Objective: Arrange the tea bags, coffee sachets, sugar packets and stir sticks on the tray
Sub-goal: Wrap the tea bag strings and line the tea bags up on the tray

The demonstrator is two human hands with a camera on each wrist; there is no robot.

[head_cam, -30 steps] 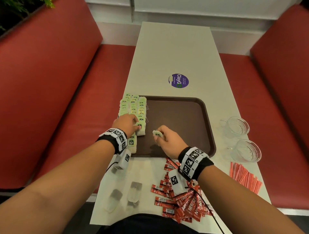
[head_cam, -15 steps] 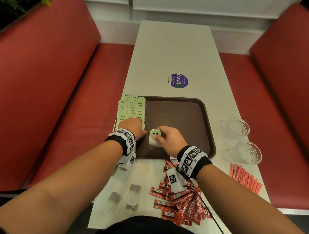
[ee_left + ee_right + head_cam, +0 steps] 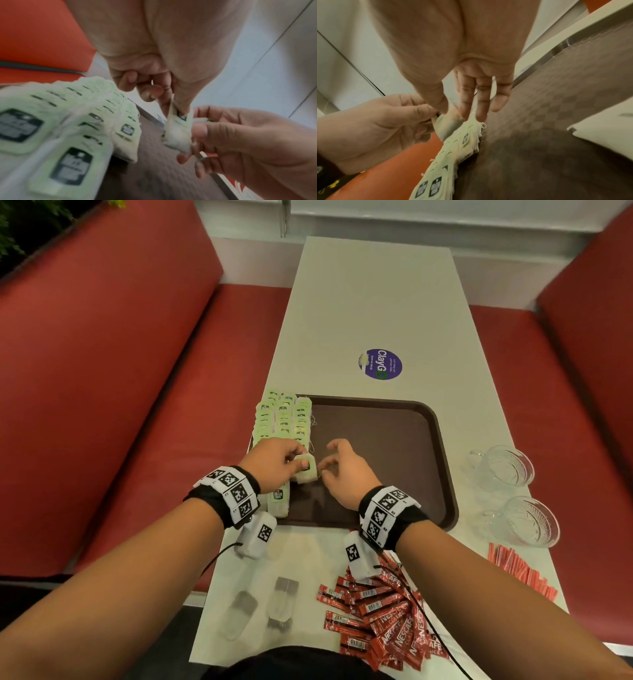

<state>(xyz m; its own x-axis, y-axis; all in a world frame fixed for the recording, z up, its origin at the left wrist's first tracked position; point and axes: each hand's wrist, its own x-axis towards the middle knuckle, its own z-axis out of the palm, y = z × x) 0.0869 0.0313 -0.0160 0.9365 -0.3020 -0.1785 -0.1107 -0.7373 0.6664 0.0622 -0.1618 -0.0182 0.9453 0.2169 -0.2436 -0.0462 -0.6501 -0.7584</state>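
My left hand (image 3: 277, 463) pinches a pale green tea bag (image 3: 306, 472) between thumb and forefinger just above the left part of the brown tray (image 3: 394, 446). In the left wrist view the same tea bag (image 3: 178, 135) hangs from that pinch. My right hand (image 3: 342, 470) is beside it, thumb touching the bag's right edge. In the right wrist view its fingers (image 3: 479, 102) are stretched out. Rows of overlapped tea bags (image 3: 282, 419) fill the tray's left side. Red coffee sachets (image 3: 380, 614) lie heaped on the table near me.
Two translucent packets (image 3: 263, 604) lie at the near left of the white table. Thin red sticks (image 3: 520, 573) lie at the near right. Two glass cups (image 3: 503, 465) (image 3: 524, 522) stand right of the tray. Red benches flank the table.
The tea bag that my right hand carried over the tray has passed into my left hand's pinch. My right fingers have loosened and spread.
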